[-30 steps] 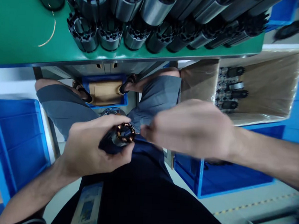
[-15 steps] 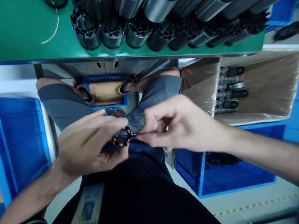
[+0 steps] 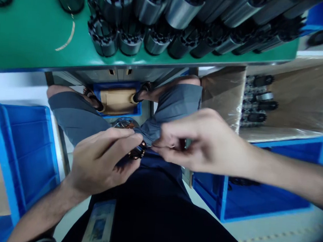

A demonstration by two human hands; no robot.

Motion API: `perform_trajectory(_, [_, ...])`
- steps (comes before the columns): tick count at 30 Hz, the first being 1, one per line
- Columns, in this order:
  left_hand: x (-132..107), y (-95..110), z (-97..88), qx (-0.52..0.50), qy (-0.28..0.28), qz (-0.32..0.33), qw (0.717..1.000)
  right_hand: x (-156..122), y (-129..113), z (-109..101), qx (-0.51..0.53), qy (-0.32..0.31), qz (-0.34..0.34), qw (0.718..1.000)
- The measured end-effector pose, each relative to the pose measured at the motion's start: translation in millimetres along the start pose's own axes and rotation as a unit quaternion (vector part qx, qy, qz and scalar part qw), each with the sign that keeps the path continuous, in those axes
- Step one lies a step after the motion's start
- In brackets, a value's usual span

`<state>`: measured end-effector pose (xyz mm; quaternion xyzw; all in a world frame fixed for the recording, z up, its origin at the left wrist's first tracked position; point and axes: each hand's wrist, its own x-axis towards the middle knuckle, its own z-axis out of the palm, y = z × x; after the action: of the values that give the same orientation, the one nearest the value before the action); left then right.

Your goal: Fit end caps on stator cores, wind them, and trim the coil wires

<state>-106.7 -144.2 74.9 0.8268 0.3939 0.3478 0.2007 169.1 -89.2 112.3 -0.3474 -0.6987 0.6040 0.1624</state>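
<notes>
Above my lap, my left hand (image 3: 104, 159) is wrapped round a small motor stator (image 3: 138, 153) with copper windings at its rim. Most of the stator is hidden by the fingers. My right hand (image 3: 201, 143) is closed in a pinch just to the right of it. A thin copper wire (image 3: 149, 146) runs from the stator's rim into those fingertips. Below both hands, a round clear dish (image 3: 125, 122) with copper-coloured bits is partly visible between my legs.
Rows of metal stator cores (image 3: 130, 42) stand on the green table (image 3: 26, 43) ahead. To the right, a lined carton (image 3: 296, 107) holds more cores above a blue crate (image 3: 266, 204). Another blue crate (image 3: 34, 146) is at the left, and a blue tray (image 3: 120, 115) lies by my feet.
The whole view has shifted, so the surroundings sit further right. My left fingers now cover more of the stator. The right hand still pinches the wire beside it.
</notes>
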Motion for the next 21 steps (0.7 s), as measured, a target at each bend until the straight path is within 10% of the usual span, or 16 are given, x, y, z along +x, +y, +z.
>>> perform_trajectory(3, [1,1,-19.6,-0.051,-0.014,-0.115,0.992,-18,-5,-10,-0.208,0.106,-0.067,0.97])
perform_trajectory(7, [14,-28,-52.5,0.073,0.082,-0.161,0.981,-37,28,-20,-0.21,0.231,0.043,0.949])
perform_trajectory(16, [82,-109,-53.9,0.26,0.161,-0.101,0.947,-24,68,32,-0.092,0.049,0.085,0.991])
perform_trajectory(21, [86,-156,-93.7,0.377,0.243,-0.139,0.883,-42,92,43,-0.065,0.088,0.108,0.988])
